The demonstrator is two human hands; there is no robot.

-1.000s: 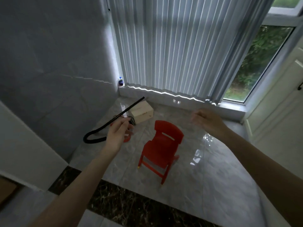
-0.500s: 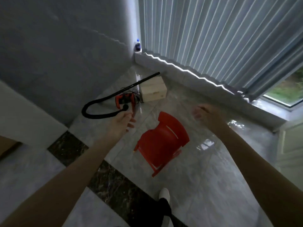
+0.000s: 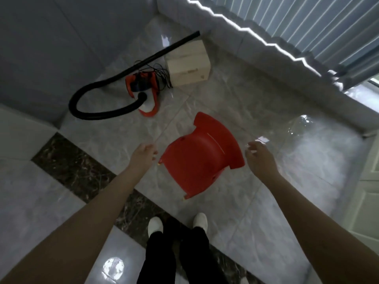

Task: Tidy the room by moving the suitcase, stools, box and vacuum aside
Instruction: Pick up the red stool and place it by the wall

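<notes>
Now both arms had dropped toward the red stool [image 3: 202, 154], left hand [image 3: 143, 155] and right hand [image 3: 259, 155] spread empty either side, vacuum [image 3: 143, 87] and box [image 3: 188, 65] already set by the wall

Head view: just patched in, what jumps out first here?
The red stool stands mid-floor just ahead of the person's feet, with the left hand and right hand out on either side of it, neither touching. Beyond it, in the corner by the wall, sit the red vacuum with its looping black hose and, beside it, the wooden box.
</notes>
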